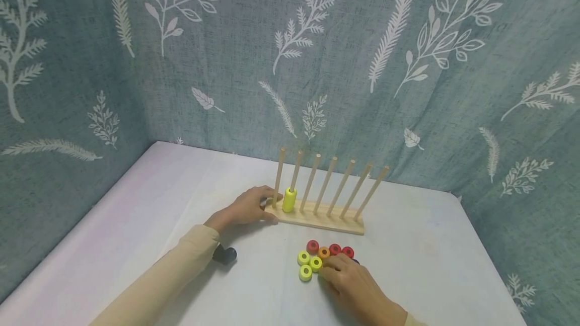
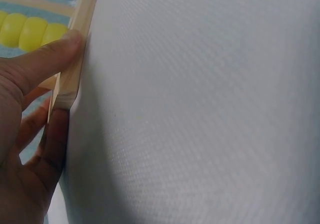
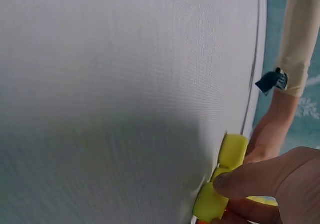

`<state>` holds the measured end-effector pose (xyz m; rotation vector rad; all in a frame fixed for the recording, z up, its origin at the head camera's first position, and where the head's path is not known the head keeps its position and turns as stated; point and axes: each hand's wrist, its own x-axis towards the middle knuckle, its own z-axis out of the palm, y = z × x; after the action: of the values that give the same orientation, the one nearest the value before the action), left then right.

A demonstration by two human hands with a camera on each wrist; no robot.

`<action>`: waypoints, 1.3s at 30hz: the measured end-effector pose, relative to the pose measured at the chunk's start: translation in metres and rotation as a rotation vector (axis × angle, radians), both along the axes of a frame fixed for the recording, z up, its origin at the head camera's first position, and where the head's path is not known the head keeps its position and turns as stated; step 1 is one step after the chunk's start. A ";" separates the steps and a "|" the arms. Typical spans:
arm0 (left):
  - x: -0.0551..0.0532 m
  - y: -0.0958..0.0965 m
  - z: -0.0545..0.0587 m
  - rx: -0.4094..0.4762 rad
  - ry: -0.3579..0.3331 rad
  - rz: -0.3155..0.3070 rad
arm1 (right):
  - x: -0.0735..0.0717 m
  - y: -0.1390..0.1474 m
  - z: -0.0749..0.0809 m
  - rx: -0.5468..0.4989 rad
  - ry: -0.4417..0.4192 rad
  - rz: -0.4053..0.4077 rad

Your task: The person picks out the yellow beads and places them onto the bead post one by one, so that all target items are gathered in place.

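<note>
A wooden peg rack (image 1: 317, 221) with a row of upright rods stands on the table. Yellow beads (image 1: 289, 200) are stacked on its second rod from the left. My left hand (image 1: 249, 206) grips the left end of the base; in the left wrist view the thumb lies on the base near the stacked beads (image 2: 33, 32), with fingers behind and below. Nearer to me, my right hand (image 1: 351, 280) reaches over a group of loose beads. Its thumb and fingers pinch a yellow bead (image 1: 315, 264). More yellow beads (image 3: 233, 151) sit beside the thumb in the right wrist view.
Red beads (image 1: 312, 246) and an orange bead (image 1: 323, 252) lie behind the yellow ones, and a dark bead (image 1: 356, 261) shows partly past the right hand. A black rounded object (image 1: 229, 255) is by the left sleeve. Patterned curtains (image 1: 254, 64) border the white table (image 1: 408, 265).
</note>
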<state>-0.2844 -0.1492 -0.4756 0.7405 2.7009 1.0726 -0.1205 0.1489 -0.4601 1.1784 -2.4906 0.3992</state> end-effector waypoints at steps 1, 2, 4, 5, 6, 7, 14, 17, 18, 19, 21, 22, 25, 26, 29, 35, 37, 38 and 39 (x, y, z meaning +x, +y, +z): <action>0.000 0.000 -0.001 0.002 0.001 0.001 | 0.000 0.000 0.000 0.004 -0.009 -0.005; 0.000 0.000 -0.001 0.003 -0.001 0.002 | 0.001 0.001 -0.001 0.008 -0.016 -0.009; 0.000 0.000 -0.003 0.003 -0.002 0.002 | 0.002 0.002 -0.002 0.010 -0.019 -0.011; -0.001 0.000 -0.003 0.007 0.000 -0.001 | 0.002 0.002 -0.002 0.008 -0.021 -0.010; -0.001 0.000 -0.003 0.008 0.005 -0.003 | 0.002 0.002 -0.002 0.004 -0.023 -0.008; -0.001 0.000 -0.003 0.010 0.007 -0.004 | 0.003 0.003 -0.002 0.000 -0.026 -0.006; 0.000 0.000 0.000 -0.001 0.011 0.004 | 0.006 0.005 0.003 0.009 -0.130 0.003; 0.001 0.000 0.000 -0.005 0.012 0.007 | 0.007 0.005 0.005 0.019 -0.196 0.002; 0.001 0.000 0.000 -0.008 0.006 0.009 | 0.008 0.006 0.005 0.019 -0.211 0.006; 0.001 0.000 0.000 -0.005 0.009 0.009 | 0.009 0.006 0.005 0.018 -0.219 0.012; 0.001 0.000 0.000 -0.008 0.003 0.012 | 0.010 0.007 0.005 0.019 -0.225 0.031; 0.001 0.000 0.000 -0.008 0.000 0.013 | 0.011 0.008 0.005 0.021 -0.220 0.041; 0.000 0.001 0.000 0.000 0.005 0.007 | 0.014 0.010 0.006 0.023 -0.202 0.067; 0.000 0.001 0.000 0.002 0.000 0.006 | 0.015 0.011 0.007 0.025 -0.196 0.075; 0.000 0.000 0.000 0.003 0.009 -0.002 | 0.018 0.011 0.011 0.029 -0.161 0.091; -0.001 0.000 0.000 0.001 0.006 -0.003 | 0.029 0.009 0.026 0.070 -0.176 0.101; -0.001 0.001 -0.001 0.001 0.001 0.000 | 0.032 0.009 0.031 0.079 -0.197 0.102; -0.001 0.001 -0.001 -0.004 0.008 -0.005 | 0.034 0.009 0.033 0.077 -0.207 0.106; -0.001 0.001 -0.001 -0.005 0.010 -0.007 | 0.036 0.008 0.036 0.072 -0.215 0.110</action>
<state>-0.2855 -0.1484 -0.4770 0.7560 2.7058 1.0629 -0.0845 0.1574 -0.4242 1.3708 -2.6489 0.4933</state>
